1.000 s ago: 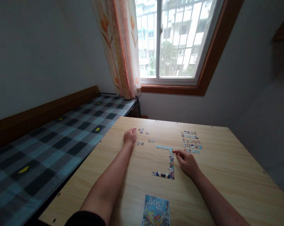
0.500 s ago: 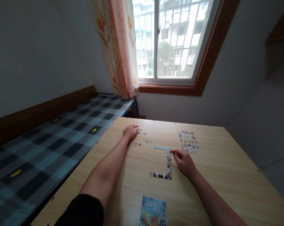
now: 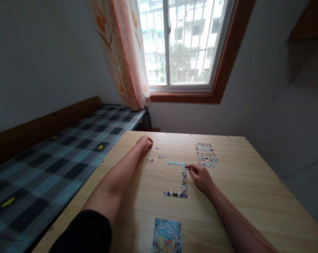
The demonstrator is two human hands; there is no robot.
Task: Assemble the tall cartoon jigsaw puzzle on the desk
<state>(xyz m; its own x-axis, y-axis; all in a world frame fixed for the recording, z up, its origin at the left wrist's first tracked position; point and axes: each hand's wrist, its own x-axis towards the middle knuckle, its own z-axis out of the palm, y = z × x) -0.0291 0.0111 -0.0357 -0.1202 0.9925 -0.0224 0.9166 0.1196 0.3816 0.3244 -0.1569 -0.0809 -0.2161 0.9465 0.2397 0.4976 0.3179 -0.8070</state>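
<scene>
My left hand (image 3: 144,143) is at the far left of the table, its fingers curled down and closed on a small jigsaw piece (image 3: 151,148) that is mostly hidden beneath them. A few loose jigsaw pieces (image 3: 161,157) lie just right of and below that hand. In the middle is a partly joined puzzle border (image 3: 184,181), with a top strip, a right side and a bottom strip. My right hand (image 3: 201,176) rests beside it, holding nothing visible, the index finger stretched to the border's upper right corner and the other fingers loosely bent.
Several rows of loose jigsaw pieces (image 3: 206,154) lie at the back right of the wooden table (image 3: 227,211). A "Bluey" picture sheet (image 3: 167,235) is at the near edge. Left of the table stands a bed with a checked cover (image 3: 56,165); a window (image 3: 190,45) is behind.
My left hand's fingers have curled in and drawn slightly back, uncovering part of the pieces there. The right hand keeps its place at the border's corner. The whole view has shifted a little.
</scene>
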